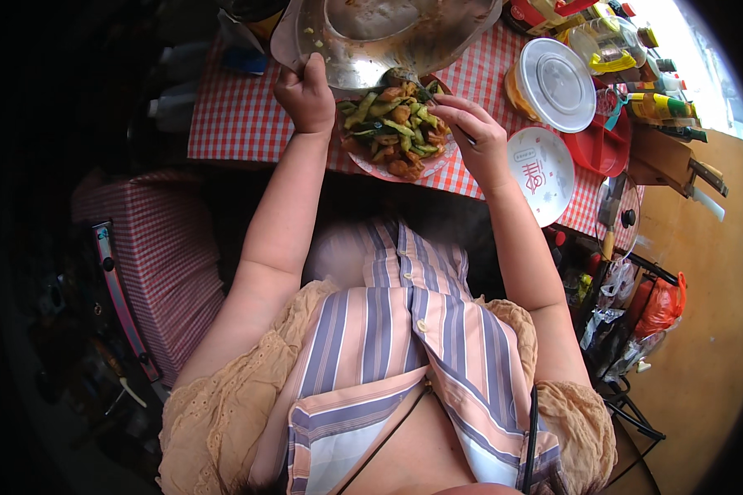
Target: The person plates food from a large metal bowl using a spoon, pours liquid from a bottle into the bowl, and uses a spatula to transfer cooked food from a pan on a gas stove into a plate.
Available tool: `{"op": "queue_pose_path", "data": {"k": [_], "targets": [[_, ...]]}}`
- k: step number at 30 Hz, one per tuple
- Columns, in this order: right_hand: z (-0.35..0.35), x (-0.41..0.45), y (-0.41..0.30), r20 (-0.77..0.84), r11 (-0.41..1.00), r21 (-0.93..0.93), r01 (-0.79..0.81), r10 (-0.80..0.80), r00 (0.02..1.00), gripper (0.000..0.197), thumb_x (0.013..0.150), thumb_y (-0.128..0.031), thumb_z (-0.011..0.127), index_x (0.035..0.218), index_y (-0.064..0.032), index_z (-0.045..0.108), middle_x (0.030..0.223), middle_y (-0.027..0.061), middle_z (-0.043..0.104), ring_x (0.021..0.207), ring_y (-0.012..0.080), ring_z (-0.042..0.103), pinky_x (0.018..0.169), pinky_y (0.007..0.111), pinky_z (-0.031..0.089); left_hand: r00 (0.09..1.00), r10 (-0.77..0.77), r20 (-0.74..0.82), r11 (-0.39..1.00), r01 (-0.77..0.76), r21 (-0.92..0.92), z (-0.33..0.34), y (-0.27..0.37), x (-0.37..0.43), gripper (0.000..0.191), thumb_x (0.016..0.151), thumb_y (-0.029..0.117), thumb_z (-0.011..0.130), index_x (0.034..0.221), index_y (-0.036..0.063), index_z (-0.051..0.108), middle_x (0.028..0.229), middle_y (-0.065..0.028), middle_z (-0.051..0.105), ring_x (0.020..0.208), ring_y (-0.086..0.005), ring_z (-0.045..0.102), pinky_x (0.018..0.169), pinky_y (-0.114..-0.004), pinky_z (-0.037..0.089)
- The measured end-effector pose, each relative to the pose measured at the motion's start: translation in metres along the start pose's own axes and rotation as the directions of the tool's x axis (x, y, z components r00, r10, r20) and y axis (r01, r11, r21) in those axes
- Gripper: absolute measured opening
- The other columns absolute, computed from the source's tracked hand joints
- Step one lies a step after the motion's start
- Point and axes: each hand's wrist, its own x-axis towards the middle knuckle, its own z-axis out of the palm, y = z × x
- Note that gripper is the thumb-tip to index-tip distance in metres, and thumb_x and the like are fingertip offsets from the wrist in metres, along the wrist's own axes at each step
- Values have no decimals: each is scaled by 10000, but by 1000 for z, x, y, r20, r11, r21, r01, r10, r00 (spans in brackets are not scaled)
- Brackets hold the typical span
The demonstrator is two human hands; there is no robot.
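Observation:
My left hand [306,93] grips the rim of a metal pan [378,55], which is tilted over a plate with a patterned pink rim [381,171]. Cooked food with green vegetable strips and browned chunks [402,127] is heaped on that plate. In my right hand [473,127] is the dark handle of a metal spoon or ladle [402,77]; its head lies at the pan's lower edge, right above the food. The far part of the pan is cut off by the picture's top edge.
Right of the food stand a white plate with red print [540,176], a lidded plastic tub [557,85] and a red divided tray [603,139]. Several bottles [656,105] and a knife block [662,154] are farther right. A checked cloth [241,117] covers the table.

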Motion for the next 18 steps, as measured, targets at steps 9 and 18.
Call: {"op": "queue_pose_path", "data": {"k": [9,18], "targets": [[1,-27,9,-96,995,13,-103,103,990,231,733,23,578,921,-98,633,989,64,601,884,219,588,735,288,486,999,31,23,997,-32,65,-5,-6,13,190,774,133,525,835,-34,589,748,-77,633,644,-133,566,598,-269,437],[-4,-6,-1,9,1000,13,-22,22,1000,234,728,21,579,919,-103,632,966,66,606,856,233,590,713,293,490,997,36,-63,998,-32,56,-13,16,24,183,773,157,527,768,-14,590,687,-75,631,602,-142,585,559,-258,441]]}}
